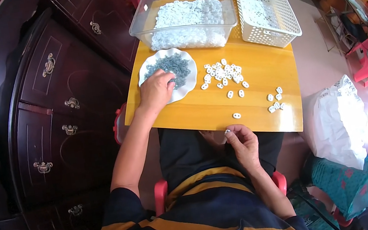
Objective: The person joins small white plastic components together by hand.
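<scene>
My left hand reaches over a white scalloped plate at the table's left side. Its fingers are bent together at a heap of small grey-blue pieces; whatever lies between the fingertips is too small to make out. At the front edge of the table, my right hand pinches a small white oval plastic piece between thumb and forefinger. Similar white pieces with two dark holes lie in a loose pile right of the plate. A single white piece rests near my right hand.
A clear plastic bin full of white pieces stands at the back, beside a white perforated basket holding more. A small group of white pieces lies at the table's right. Dark drawers stand left; a white sack stands right.
</scene>
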